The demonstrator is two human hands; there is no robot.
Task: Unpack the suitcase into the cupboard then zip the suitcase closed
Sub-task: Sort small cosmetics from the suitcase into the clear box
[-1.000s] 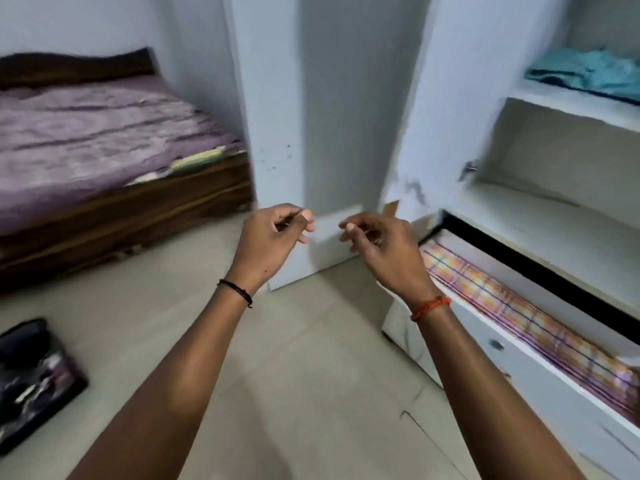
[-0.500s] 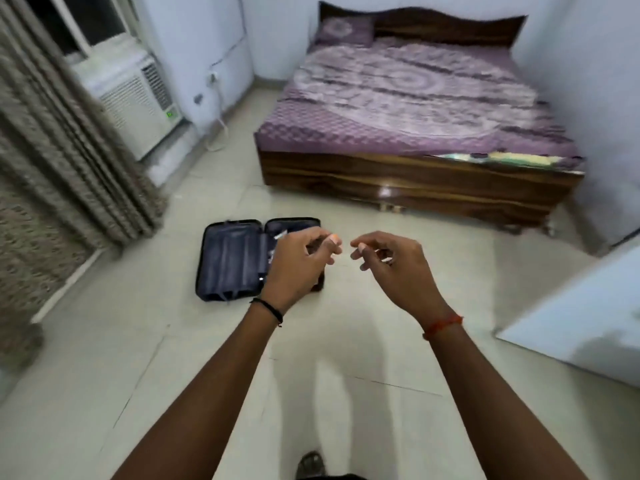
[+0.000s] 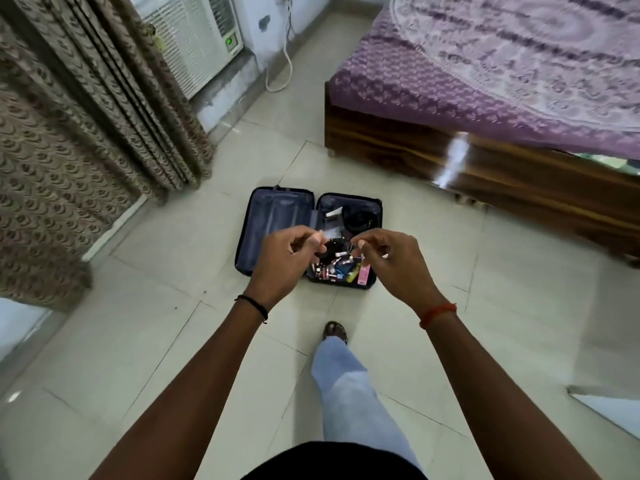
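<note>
A small dark suitcase [image 3: 277, 223] lies open flat on the tiled floor ahead of me. Its left half shows bare lining. The right half holds several small items [image 3: 341, 268], among them black cables, a pink box and a yellow piece. My left hand [image 3: 287, 261] and my right hand [image 3: 391, 265] hover side by side in front of the suitcase, well above it. On both hands the fingers are curled in, thumb against forefinger, and I see nothing held in either. The cupboard's shelves are out of view.
A wooden bed [image 3: 485, 157] with a purple cover stands to the right of the suitcase. Patterned curtains [image 3: 86, 133] hang on the left, with an air conditioner [image 3: 197, 39] behind them. My leg [image 3: 346, 375] steps forward. A white panel edge [image 3: 609, 410] shows at lower right.
My view has swung from the open cupboard and drawer round to the floor. The suitcase is now closer and centred. Both hands keep the same curled pose.
</note>
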